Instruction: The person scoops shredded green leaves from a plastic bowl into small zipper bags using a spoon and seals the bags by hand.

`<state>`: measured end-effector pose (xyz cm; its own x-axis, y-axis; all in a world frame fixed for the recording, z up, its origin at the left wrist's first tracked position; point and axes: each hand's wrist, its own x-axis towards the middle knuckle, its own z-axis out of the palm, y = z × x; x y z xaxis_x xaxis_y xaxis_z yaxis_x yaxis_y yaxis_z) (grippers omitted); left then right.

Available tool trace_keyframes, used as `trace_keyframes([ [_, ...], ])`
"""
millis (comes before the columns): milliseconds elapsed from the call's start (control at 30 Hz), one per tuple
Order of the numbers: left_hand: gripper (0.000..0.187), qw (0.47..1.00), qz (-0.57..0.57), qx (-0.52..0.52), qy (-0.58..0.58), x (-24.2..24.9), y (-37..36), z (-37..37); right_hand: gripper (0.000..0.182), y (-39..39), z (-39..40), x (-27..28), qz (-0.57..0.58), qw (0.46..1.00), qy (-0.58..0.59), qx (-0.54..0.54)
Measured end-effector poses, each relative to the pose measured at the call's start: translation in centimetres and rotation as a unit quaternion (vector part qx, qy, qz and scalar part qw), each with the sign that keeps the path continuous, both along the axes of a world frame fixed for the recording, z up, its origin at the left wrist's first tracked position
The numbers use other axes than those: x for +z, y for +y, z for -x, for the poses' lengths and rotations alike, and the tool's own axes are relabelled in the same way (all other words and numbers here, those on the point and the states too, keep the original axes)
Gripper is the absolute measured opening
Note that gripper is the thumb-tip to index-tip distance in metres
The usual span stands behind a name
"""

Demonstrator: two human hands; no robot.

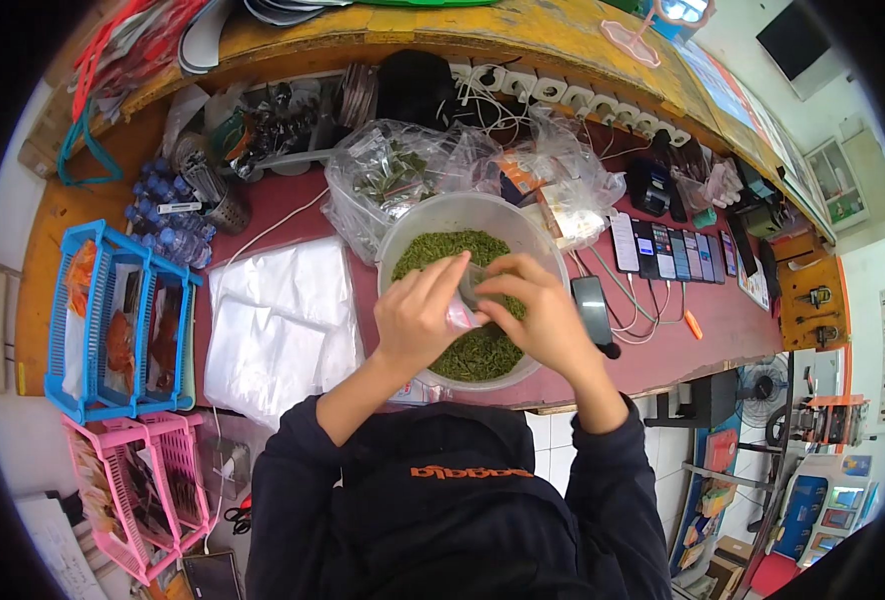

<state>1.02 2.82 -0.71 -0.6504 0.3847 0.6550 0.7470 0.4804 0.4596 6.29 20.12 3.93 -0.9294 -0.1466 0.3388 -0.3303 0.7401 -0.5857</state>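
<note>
A round whitish plastic tub point(395, 222) holds a heap of finely chopped green leaves point(473, 358). Over its middle, both hands grip a small clear plastic bag point(466, 298) with a pinkish patch low on it. My left hand point(420, 312) has its fingers closed on the bag's left side. On the other side, my right hand point(530, 308) pinches the bag's edge between thumb and fingers. What the bag contains is largely hidden by my fingers.
Flat clear plastic bags point(281, 330) lie left of the tub. Behind it sits a large clear bag of leaves point(393, 175). Several phones point(683, 254) with cables are lined up on the right, a dark phone point(592, 308) closer. Blue baskets point(113, 325) stand at the far left.
</note>
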Motion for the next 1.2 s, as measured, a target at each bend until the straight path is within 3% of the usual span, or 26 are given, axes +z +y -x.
trace_keyframes([
  [67, 0.065, 1.0, -0.013, -0.014, -0.011, 1.1, -0.4, 0.2, 0.021, 0.1, 0.6, -1.4, 0.01, 1.0, -0.001, 0.009],
  [133, 0.053, 0.98, -0.043, -0.122, -0.151, 1.6, -2.0, 1.6, 0.02, 0.6, 0.4, -1.1, 0.022, 0.999, -0.004, 0.033],
  [167, 0.032, 0.948, -0.067, -0.205, -0.233, 0.3, -2.7, 2.7, 0.019, 0.8, 0.2, -0.8, 0.032, 0.998, -0.007, 0.051],
  [200, 0.032, 0.948, -0.067, -0.206, -0.233, 0.3, -3.1, 3.1, 0.019, 0.6, 0.0, -0.4, 0.031, 0.998, -0.006, 0.049],
  [267, 0.014, 0.863, -0.107, -0.282, -0.406, 0.2, -3.3, 3.6, 0.008, 0.1, -0.4, 0.4, 0.145, 0.989, -0.004, -0.02],
  [300, 0.01, 0.857, -0.171, -0.277, -0.399, 0.4, -2.8, 3.1, 0.008, 0.2, -0.6, 0.0, 0.145, 0.989, -0.004, -0.021],
  [367, 0.01, 0.862, -0.188, -0.25, -0.399, 0.3, -2.4, 2.6, 0.004, 0.7, -1.2, -1.3, 0.331, 0.925, -0.161, -0.098],
  [467, 0.009, 0.868, -0.213, -0.219, -0.392, 0.5, -1.8, 1.7, 0.006, 0.7, -1.8, -1.5, 0.363, 0.922, -0.12, -0.055],
  [667, 0.005, 0.889, -0.191, -0.252, -0.331, 1.1, -1.1, 0.6, 0.007, -0.9, -1.7, -2.1, 0.276, 0.958, -0.046, -0.059],
  [833, 0.003, 0.915, -0.19, -0.205, -0.292, 2.1, -1.7, 0.0, 0.006, -1.8, -2.6, -0.8, 0.237, 0.968, -0.035, -0.074],
  [1000, 0.002, 0.93, -0.237, -0.155, -0.234, 2.6, -2.4, 2.7, 0.005, -0.3, -4.0, -0.5, 0.261, 0.959, -0.031, -0.102],
  [1033, 0.003, 0.934, -0.268, -0.125, -0.201, 2.2, -2.6, 4.4, 0.004, 0.3, -4.2, -0.8, 0.325, 0.936, -0.032, -0.13],
  [1100, 0.01, 0.939, -0.295, -0.017, -0.174, 3.1, -3.5, 9.1, 0.004, 1.5, -4.3, -0.6, 0.364, 0.92, -0.024, -0.145],
  [1167, 0.028, 0.957, -0.247, -0.046, -0.144, 3.1, -3.6, 13.0, 0.005, 1.7, -4.2, -0.9, 0.399, 0.904, -0.011, -0.153],
  [1200, 0.028, 0.958, -0.247, -0.045, -0.141, 2.0, -3.2, 13.9, 0.005, 1.3, -4.0, -1.2, 0.4, 0.904, -0.01, -0.15],
])
